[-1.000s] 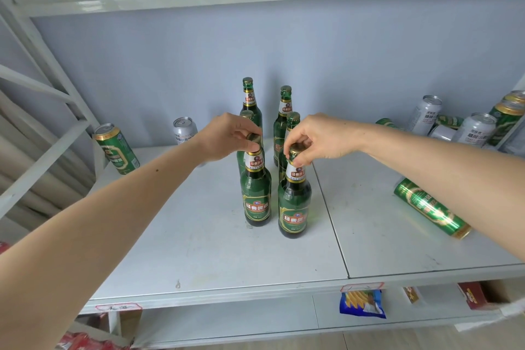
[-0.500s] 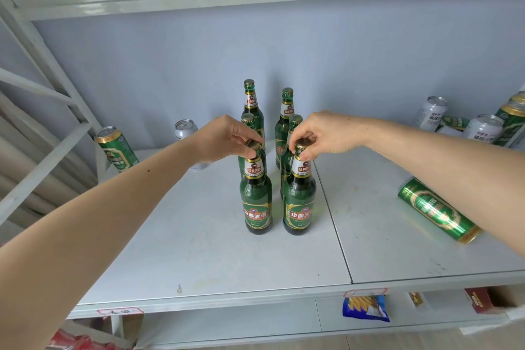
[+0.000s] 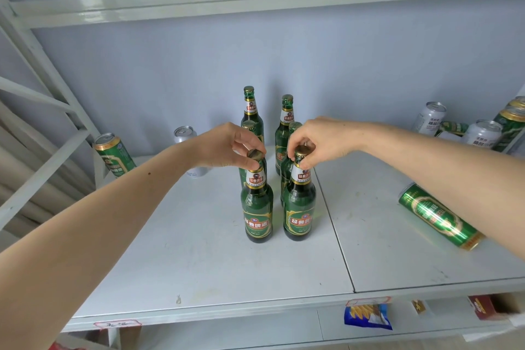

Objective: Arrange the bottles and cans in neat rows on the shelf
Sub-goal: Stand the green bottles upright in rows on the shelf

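While hands (image 3: 227, 145) pinch caps, both bottles (image 3: 257, 207) stand upright.

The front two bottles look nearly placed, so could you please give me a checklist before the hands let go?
1. Left hand grip on front left bottle cap: ok.
2. Right hand grip on front right bottle cap: ok.
3. Both upright: ok.
4. Bases flat on shelf: ok.
5. Aligned with bottles behind: cannot tell.
6. Lying green can sorted: not ok.
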A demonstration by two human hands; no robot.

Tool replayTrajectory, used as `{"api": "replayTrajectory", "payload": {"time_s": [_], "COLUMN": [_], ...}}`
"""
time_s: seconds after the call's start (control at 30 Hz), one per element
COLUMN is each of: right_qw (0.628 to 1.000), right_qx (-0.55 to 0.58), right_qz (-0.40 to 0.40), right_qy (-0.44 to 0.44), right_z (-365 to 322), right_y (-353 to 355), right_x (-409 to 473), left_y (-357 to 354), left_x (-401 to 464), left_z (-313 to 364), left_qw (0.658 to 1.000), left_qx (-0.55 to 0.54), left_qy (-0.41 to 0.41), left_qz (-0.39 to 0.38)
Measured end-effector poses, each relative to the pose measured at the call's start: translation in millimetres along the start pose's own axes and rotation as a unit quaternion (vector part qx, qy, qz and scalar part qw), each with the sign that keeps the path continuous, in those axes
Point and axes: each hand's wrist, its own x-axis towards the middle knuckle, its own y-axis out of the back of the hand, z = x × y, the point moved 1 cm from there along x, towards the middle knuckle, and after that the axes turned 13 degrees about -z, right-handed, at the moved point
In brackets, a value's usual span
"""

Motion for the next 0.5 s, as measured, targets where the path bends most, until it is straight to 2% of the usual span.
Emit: {"api": "replayTrajectory", "payload": {"time_s": [0.2,0.33,0.43,0.5], "right_qw": [0.999,0.996,0.994,0.995], "right_qx": [0.029,0.081,0.102,0.101], "right_qz": [-0.027,-0.024,-0.022,-0.009], "right_qy": [0.005,-0.003,-0.006,-0.017], "right_z": [-1,-4,-5,-5], "right_y": [9,20,28,32], "right_x": [-2,-2,-2,-2], "left_y": [6,18,31,44], "left_x": [4,6,11,21], "left_z": [-6,-2,-1,-3], "left_qw": [1.0,0.995,0.988,0.983], "left_qx": [-0.023,-0.091,-0.137,-0.137], "left_qy": [-0.009,-0.043,-0.069,-0.069], "left_qz": [-0.019,-0.027,0.022,0.106]}}
